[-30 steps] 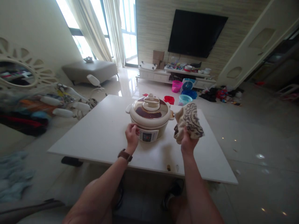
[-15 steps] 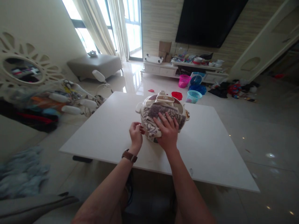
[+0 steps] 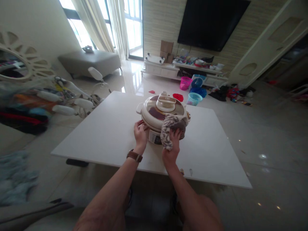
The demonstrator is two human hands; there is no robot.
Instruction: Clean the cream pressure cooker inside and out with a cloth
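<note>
An electric cooking pot (image 3: 153, 136), cream-coloured with a dark control panel at its front, stands on the white table. Its round lid (image 3: 151, 117) has a see-through top and a raised handle (image 3: 166, 100). My left hand (image 3: 141, 134) grips the pot's lower left side, its fingers bent and partly hidden against the body. In my right hand (image 3: 172, 150) is a bunched grey-and-white patterned cloth (image 3: 167, 130), pressed against the front right of the lid and body. The cloth hides part of the rim there.
The white table (image 3: 103, 134) extends to both sides of the pot. Beyond it a pink basket (image 3: 185, 83), a light-blue basket (image 3: 194, 98) and a red bag (image 3: 178, 97) are on the floor. A lamp with several white shades (image 3: 83, 103) stands beyond the table's left side.
My right hand has moved the cloth from the top front of the lid down to its front right, uncovering more lid and the control panel. My left hand stays at the pot's left side.
</note>
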